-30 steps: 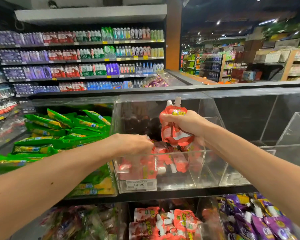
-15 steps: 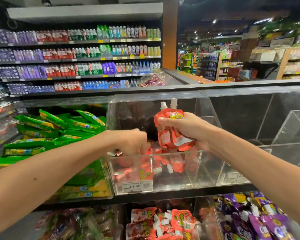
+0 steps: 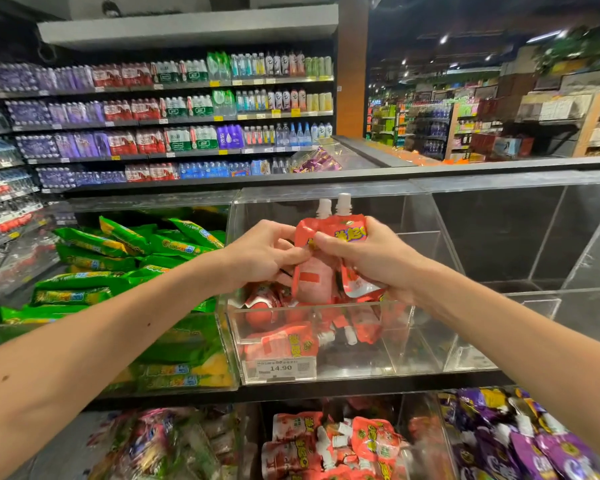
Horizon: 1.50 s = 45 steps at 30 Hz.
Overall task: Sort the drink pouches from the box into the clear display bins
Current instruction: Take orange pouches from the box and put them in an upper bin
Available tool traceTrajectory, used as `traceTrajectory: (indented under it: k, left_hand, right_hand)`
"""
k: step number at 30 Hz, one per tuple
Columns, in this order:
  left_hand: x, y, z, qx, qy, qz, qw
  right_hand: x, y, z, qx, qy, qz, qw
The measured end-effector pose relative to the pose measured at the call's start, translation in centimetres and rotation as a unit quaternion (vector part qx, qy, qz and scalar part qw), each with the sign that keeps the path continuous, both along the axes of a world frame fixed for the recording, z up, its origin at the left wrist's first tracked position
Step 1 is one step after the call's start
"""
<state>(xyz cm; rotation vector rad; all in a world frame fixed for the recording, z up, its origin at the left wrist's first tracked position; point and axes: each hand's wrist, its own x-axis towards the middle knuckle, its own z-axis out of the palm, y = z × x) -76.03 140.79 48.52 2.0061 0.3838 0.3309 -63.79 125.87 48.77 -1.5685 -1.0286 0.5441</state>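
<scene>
A: What are the hands doing?

B: The left hand has its fingers curled and pinches the near edge of two red plastic drink pouches with white screw spouts. The right hand is wrapped round the pair from the other side, thumb across the front. They're upright with the spouts on top, and I'd guess the left is about to peel one off the pair

A: Where are the pouches?

B: In the air, just above the front lip of the clear acrylic display bin. More red spouted pouches lie inside it. The matching colour is probably why this bin was chosen

A: And around it?

B: A white price label is stuck to the bin's front wall. Green foil packets are heaped in the next bin to the left, and purple spouted pouches fill a lower bin on the right. Each colour has its own compartment. The box isn't in view
</scene>
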Motion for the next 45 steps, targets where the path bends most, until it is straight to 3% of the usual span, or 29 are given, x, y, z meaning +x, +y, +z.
traceTrajectory:
  k: [1,3,6,8,11,15,22,27,34,41,45]
  left_hand:
    - [-0.4,0.6,0.3,0.099,0.024,-0.006,0.995]
    - [-0.8,1.5,1.0,0.298,0.115,-0.041,0.947]
    - [-0.4,0.9,0.7,0.446,0.25,-0.11,0.852]
    - [0.3,0.5,0.0,0.468,0.313,-0.141,0.815]
    - [1.7,0.6,-0.1,0.441,0.394,-0.146,0.793]
    - [3.2,-0.2,-1.5,0.447,0.439,-0.164,0.762]
    - [4.2,0.0,-2.9,0.411,0.463,-0.146,0.771]
    - [3.2,0.6,-2.0,0.384,0.424,-0.147,0.807]
    - [1.9,1.6,-0.7,0.369,0.314,-0.106,0.868]
    - [2.4,0.1,-1.2,0.319,0.305,-0.136,0.887]
    - [2.5,0.3,-1.4,0.319,0.342,-0.115,0.877]
  right_hand:
    - [0.3,0.2,-0.1,0.01,-0.023,-0.034,0.999]
    - [1.1,0.5,-0.1,0.026,-0.008,-0.085,0.996]
    - [1.9,0.6,0.1,0.005,-0.004,-0.143,0.99]
    - [1.6,0.7,0.2,-0.033,-0.049,-0.143,0.988]
    - [1.3,1.0,0.0,-0.05,-0.056,-0.119,0.99]
    - [1.0,0.4,0.5,-0.067,-0.094,-0.09,0.989]
    - [1.7,-0.1,1.0,-0.164,-0.261,-0.013,0.951]
    - [1.9,0.3,0.8,-0.296,-0.404,0.059,0.863]
    - [0.7,2.8,0.6,-0.455,-0.483,0.164,0.73]
    - [0.3,5.7,-1.4,-0.545,-0.483,0.179,0.662]
    - [-0.1,5.8,-2.4,-0.562,-0.461,0.156,0.669]
